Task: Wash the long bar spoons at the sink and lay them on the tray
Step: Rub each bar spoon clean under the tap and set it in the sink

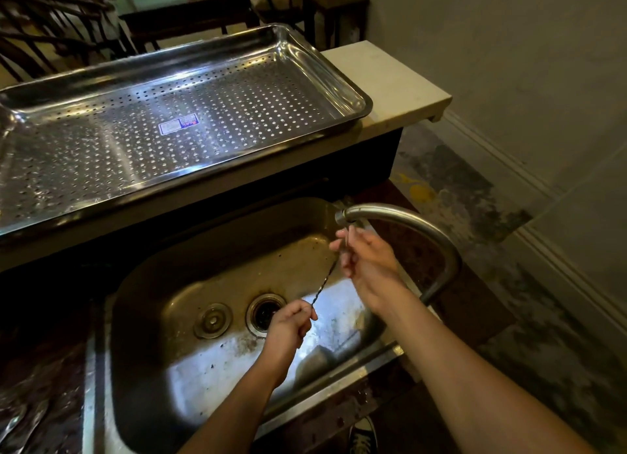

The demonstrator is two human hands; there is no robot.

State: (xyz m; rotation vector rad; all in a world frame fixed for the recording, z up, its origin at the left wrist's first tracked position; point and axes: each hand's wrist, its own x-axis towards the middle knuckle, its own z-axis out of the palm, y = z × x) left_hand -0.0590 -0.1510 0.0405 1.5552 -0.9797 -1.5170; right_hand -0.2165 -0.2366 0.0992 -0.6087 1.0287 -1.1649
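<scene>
Several metal utensils (15, 423) lie on the dark wet counter (44, 358) at the near left corner, too blurred to tell which kind. Beside them the steel sink (190, 379) opens, its basin stained and wet, with a round stopper (213, 319) just left of the open drain (265, 312). Both hands are over the basin. The left hand (291, 321), nearer, has its fingers curled and pinches the lower end of a long bar spoon (325, 280) between thumb and forefinger, above the drain. The spoon's twisted stem slants up and to the right. The right hand (368, 260) grips the upper end in bent fingers, right under the mouth of the curved faucet (400, 217); whether water runs cannot be told. Behind the sink, on the raised pale counter (390, 77), sits a wide perforated steel tray (360, 95) with a small blue and white sticker (178, 124) on its floor. Dark wooden furniture (190, 15) stands beyond.
</scene>
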